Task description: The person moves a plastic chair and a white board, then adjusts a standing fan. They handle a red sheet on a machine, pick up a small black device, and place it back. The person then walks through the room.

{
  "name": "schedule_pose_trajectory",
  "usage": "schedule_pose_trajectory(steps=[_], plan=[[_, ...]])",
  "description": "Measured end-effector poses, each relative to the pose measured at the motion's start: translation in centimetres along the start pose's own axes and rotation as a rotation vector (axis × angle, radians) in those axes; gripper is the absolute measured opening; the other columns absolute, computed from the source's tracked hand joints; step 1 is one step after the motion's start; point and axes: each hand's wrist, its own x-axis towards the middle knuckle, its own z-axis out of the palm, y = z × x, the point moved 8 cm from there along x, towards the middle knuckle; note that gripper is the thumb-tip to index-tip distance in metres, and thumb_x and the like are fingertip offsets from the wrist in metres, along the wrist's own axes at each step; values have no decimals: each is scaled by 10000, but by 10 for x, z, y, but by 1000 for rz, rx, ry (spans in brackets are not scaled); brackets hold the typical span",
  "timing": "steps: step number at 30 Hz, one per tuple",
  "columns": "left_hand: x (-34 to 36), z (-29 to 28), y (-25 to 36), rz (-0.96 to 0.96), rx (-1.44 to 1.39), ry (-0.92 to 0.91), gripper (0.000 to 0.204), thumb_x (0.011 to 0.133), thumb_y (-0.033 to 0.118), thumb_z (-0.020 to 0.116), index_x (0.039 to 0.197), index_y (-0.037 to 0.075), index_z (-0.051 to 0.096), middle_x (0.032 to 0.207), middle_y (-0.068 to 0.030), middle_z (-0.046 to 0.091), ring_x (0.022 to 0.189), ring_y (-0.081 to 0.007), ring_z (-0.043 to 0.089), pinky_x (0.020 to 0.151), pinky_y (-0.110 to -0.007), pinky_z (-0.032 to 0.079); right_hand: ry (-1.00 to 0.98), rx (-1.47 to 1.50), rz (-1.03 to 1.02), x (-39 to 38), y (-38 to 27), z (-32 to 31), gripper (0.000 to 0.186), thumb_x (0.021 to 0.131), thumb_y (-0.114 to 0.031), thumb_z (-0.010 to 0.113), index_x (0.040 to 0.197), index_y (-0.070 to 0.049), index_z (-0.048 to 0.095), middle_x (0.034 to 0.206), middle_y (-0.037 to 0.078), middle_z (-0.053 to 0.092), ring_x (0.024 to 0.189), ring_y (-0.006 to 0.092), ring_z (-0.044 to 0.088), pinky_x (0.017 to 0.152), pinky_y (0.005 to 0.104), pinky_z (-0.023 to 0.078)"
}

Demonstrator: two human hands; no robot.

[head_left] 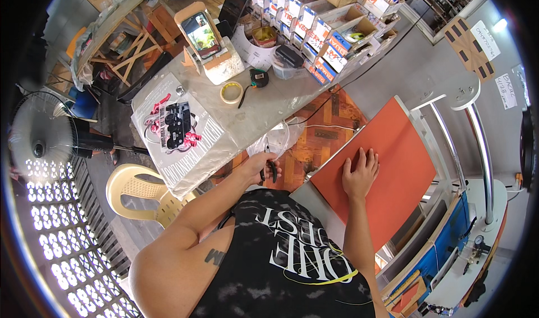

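Fingers of the left hand (259, 166) curl around a black-handled tool (274, 172) above the floor (331, 114); the right hand (360, 177) lies flat on an orange board (393, 172), gripping nothing. A slackened left grip could drop the tool.

Everything is suggesting a small workshop. At the right, a flat orange board (404, 155) is lying beside chrome posts (480, 155), and a dial gauge (479, 240) is showing at the near right. Rows of labelled bins (307, 28) are lining the far side of a worktable (238, 121), where a tape measure (259, 78) and a roll of tape (223, 94) are lying. An electric fan (39, 148) is standing at the left.
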Motion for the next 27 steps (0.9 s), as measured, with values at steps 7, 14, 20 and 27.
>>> schedule_pose_trajectory(steps=[7,14,20,27], plan=[[1,-1,-1,9,-4,8,214,970,229,575,957,16,569,866,-96,605,781,-255,670,734,-421,617,-4,-10,-1,0,0,0,548,925,-385,585,1386,-92,532,1515,196,402,1460,368,277,1202,517,176],[2,-4,-3,10,6,-3,180,959,206,570,943,27,558,864,-87,590,755,-230,663,713,-400,619,-6,-20,0,0,0,1,552,928,-389,580,1391,-94,529,1517,189,402,1460,368,278,1202,517,178],[4,-9,-5,6,15,9,168,951,198,580,965,33,550,866,-89,589,751,-237,662,710,-411,619,-2,-21,-6,-1,0,1,550,926,-388,581,1389,-94,534,1514,189,404,1455,370,286,1201,518,184],[5,-11,-6,19,30,16,157,953,192,577,995,44,543,873,-87,589,743,-237,659,704,-424,620,11,-16,-12,-1,0,1,545,927,-382,581,1387,-94,535,1511,191,408,1451,372,292,1199,520,189]])
